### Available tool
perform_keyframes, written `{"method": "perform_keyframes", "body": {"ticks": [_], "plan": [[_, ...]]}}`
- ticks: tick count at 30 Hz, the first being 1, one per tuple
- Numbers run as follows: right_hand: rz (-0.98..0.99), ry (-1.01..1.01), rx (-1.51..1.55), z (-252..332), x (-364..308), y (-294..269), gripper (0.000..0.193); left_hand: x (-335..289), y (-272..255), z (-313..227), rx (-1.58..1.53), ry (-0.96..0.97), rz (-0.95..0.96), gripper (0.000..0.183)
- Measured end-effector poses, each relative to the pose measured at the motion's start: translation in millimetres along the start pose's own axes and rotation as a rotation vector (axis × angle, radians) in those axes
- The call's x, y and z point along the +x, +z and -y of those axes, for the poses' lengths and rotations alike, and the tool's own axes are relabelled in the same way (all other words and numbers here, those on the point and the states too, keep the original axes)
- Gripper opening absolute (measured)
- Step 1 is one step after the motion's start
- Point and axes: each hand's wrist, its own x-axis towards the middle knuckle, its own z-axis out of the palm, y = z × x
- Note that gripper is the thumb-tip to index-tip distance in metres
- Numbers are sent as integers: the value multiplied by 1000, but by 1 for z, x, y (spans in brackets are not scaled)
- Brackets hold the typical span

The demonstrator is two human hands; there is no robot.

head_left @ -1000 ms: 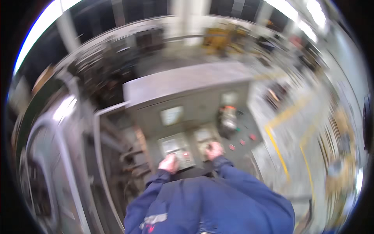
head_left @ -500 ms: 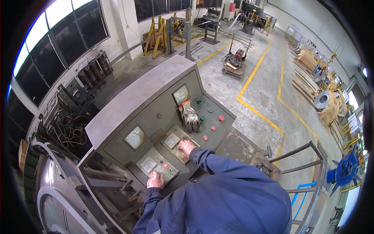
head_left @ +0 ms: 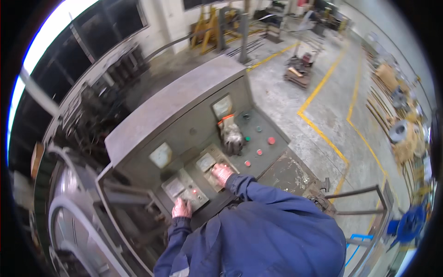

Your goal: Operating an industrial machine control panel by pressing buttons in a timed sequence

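Observation:
My left hand rests at the near edge of the left meter unit, a pale box with a dial and a lit red lamp. Its fingers are bent; whatever lies under them is too small to make out. On the neighbouring right meter unit, my right hand has its fingers curled just below the small dial, hiding what they grip. Both hands look covered by thin, clear gloves. A dirty grey work glove with an orange cuff lies beyond my right hand on the grey control desk.
Red push buttons and a green one sit right of the work glove. Larger gauges are set in the upright panel. Metal railings stand at right; a wheeled cart is on the floor beyond.
The view has shifted and blurred slightly, so the desk sits a little differently in it. My left hand has drawn slightly back from the left unit; my right hand stays on its unit.

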Motion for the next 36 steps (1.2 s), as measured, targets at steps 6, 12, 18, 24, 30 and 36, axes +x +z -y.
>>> {"method": "perform_keyframes", "body": {"ticks": [6, 12, 18, 24, 30, 36], "plan": [[18, -160, 84, -10, 6, 4, 51, -10, -8, -11, -26, -143, 17, 39], [7, -263, 190, -19, 10, -5, 48, -24, -15, -31, -26, -377, 6, 48], [51, -337, 165, -34, 13, -4, 47, -46, -14, -64, -46, -553, -71, 54], [32, -364, 158, -31, 13, -5, 44, -50, -20, -60, -61, -608, -48, 62], [41, -351, 98, -30, 10, -4, 48, -44, -19, -46, -27, -479, -86, 55], [217, -168, -52, -45, 24, 21, 20, -18, -5, -37, -143, -246, -135, 35]]}}
